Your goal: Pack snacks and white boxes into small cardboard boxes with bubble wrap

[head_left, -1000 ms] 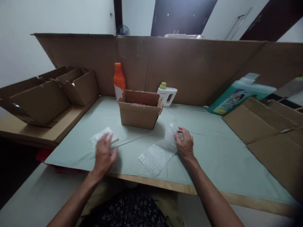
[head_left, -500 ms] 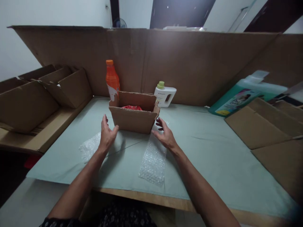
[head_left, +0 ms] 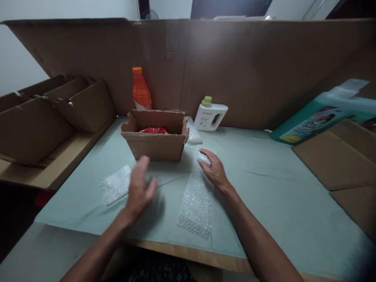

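Where half a second ago both your hands flanked the small cardboard box [head_left: 154, 135], they have now come back toward you: your right hand [head_left: 214, 170] lies flat, fingers loosely spread, on the far end of the long bubble-wrap strip [head_left: 197, 197], and your left hand [head_left: 140, 192] hovers blurred above the bench [head_left: 264, 196], fingers open, holding nothing. That suggests the box is left alone and the wrap is what you are handling.

The strip lies lengthwise, running from just right of the box toward the near edge, clear and slightly crinkled. The box sits open-topped at the middle of the bench with something red [head_left: 153, 130] inside. A smaller bubble-wrap piece [head_left: 116, 185] lies left of your left hand. Behind the box stand an orange bottle [head_left: 140, 89] and a white jug with a green cap [head_left: 210, 114]; a teal container [head_left: 323, 115] lies far right, and folded cartons [head_left: 53, 113] are stacked at left.
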Motion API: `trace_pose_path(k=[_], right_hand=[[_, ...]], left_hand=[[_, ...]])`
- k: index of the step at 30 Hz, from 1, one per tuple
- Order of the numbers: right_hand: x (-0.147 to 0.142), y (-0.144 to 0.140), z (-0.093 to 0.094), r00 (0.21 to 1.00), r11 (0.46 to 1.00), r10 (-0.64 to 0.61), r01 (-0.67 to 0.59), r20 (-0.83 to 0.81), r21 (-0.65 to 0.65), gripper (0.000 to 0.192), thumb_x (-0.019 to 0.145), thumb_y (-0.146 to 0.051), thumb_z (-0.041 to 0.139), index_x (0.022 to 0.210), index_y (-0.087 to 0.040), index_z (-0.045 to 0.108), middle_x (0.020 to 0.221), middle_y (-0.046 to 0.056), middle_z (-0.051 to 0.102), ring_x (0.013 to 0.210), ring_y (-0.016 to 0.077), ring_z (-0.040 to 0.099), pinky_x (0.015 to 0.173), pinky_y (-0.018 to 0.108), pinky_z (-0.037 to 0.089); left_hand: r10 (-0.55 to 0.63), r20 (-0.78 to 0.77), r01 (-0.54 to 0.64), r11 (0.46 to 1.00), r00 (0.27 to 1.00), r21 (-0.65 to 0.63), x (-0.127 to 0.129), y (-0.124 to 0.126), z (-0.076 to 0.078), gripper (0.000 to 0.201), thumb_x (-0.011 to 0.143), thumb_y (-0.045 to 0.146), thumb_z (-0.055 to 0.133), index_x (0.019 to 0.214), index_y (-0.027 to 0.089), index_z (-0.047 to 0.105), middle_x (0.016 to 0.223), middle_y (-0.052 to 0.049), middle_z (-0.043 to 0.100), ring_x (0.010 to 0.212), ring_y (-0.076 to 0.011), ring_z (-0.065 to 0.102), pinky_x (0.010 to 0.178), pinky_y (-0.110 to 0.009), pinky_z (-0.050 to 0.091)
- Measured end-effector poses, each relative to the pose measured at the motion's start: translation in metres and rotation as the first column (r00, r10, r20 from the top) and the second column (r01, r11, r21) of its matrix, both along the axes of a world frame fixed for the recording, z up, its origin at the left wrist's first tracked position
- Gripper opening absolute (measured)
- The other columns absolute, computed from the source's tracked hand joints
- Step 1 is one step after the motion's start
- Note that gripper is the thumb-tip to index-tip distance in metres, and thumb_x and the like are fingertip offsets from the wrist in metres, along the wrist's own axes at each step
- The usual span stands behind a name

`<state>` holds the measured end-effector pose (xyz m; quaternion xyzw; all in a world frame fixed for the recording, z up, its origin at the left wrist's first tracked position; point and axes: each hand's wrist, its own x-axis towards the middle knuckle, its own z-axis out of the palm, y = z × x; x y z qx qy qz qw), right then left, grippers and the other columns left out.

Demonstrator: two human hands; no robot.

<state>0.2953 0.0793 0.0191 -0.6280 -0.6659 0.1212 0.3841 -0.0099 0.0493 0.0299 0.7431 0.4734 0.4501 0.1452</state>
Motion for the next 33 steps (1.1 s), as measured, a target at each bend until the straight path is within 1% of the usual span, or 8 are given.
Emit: trace_pose_path(k=[3,8,11,14,16,18,24,33], right_hand=[[0.016,-0.016,-0.012,0.992,0.998,-0.039,0.043,0.120,-0.034,0.037,0.087,-0.032,0.056,0.119,-0.020,0.070,0.132,0.015,0.067,0.125,0.0342,0.058,0.107,0.058,0.043],[0.006,-0.016,-0.025,0.970,0.997,0.034,-0.017,0.239,-0.071,0.032,0.089,-0.028,0.053,0.113,-0.021,0.072,0.135,0.014,0.066,0.127,0.0320,0.057,0.107,0.053,0.043],[0.001,-0.017,-0.021,0.961,1.000,0.008,0.000,0.275,-0.029,0.033,0.091,-0.030,0.051,0.114,-0.018,0.072,0.135,0.017,0.065,0.126,0.0352,0.057,0.104,0.057,0.042],[-0.013,-0.024,-0.013,0.952,0.998,0.034,-0.046,0.303,0.031,0.033,0.094,-0.035,0.051,0.112,-0.019,0.073,0.127,0.015,0.070,0.117,0.0339,0.062,0.097,0.053,0.046],[-0.037,-0.031,-0.007,0.938,0.981,0.187,-0.196,0.293,0.001,0.030,0.096,-0.034,0.051,0.111,-0.022,0.073,0.120,0.012,0.073,0.110,0.0300,0.066,0.094,0.049,0.048],[-0.070,-0.037,-0.001,0.889,0.930,0.367,-0.362,0.275,-0.068,0.028,0.096,-0.031,0.052,0.112,-0.022,0.073,0.116,0.011,0.075,0.107,0.0276,0.067,0.093,0.047,0.048],[-0.135,-0.045,0.016,0.830,0.852,0.522,-0.495,0.199,-0.172,0.026,0.094,-0.023,0.059,0.117,-0.023,0.071,0.124,0.010,0.072,0.112,0.0268,0.065,0.096,0.047,0.047],[-0.199,-0.030,0.026,0.741,0.800,0.600,-0.556,0.302,-0.226,0.040,0.088,-0.018,0.067,0.127,-0.021,0.064,0.137,0.015,0.062,0.117,0.0294,0.061,0.097,0.046,0.048]], left_hand=[[-0.458,-0.262,0.433,0.889,0.849,-0.148,0.040,-0.061,-0.015,0.049,0.087,0.027,0.065,0.135,0.022,0.058,0.148,-0.014,0.054,0.144,-0.0346,0.042,0.118,-0.056,0.036],[-0.639,-0.279,0.539,0.762,0.717,-0.359,0.063,-0.103,-0.021,0.049,0.087,0.038,0.069,0.132,0.021,0.061,0.149,-0.014,0.054,0.144,-0.0350,0.043,0.121,-0.059,0.029],[-0.501,-0.280,0.435,0.860,0.819,-0.268,0.015,-0.086,-0.017,0.038,0.091,0.035,0.062,0.128,0.023,0.064,0.141,-0.011,0.061,0.139,-0.0294,0.048,0.119,-0.054,0.033],[-0.050,-0.339,0.024,0.996,0.939,-0.083,-0.062,-0.057,-0.015,0.031,0.093,0.032,0.055,0.118,0.021,0.069,0.129,-0.015,0.067,0.127,-0.0316,0.057,0.109,-0.054,0.044],[0.219,-0.389,-0.260,0.964,0.895,-0.055,-0.107,-0.040,-0.016,0.036,0.088,0.037,0.058,0.117,0.018,0.070,0.124,-0.018,0.068,0.119,-0.0364,0.060,0.102,-0.057,0.047],[0.271,-0.419,-0.343,0.934,0.867,-0.105,-0.133,-0.026,-0.018,0.035,0.085,0.038,0.060,0.112,0.020,0.072,0.121,-0.017,0.069,0.114,-0.0368,0.062,0.099,-0.056,0.048],[0.222,-0.343,-0.291,0.943,0.913,-0.162,-0.126,-0.013,-0.014,0.022,0.086,0.027,0.050,0.084,0.023,0.071,0.106,-0.010,0.073,0.106,-0.0301,0.067,0.100,-0.050,0.048],[0.383,-0.108,-0.398,0.869,0.917,-0.293,-0.116,-0.015,-0.020,0.043,0.086,0.036,0.055,0.124,0.016,0.061,0.114,-0.014,0.069,0.096,-0.0273,0.069,0.084,-0.044,0.056]])
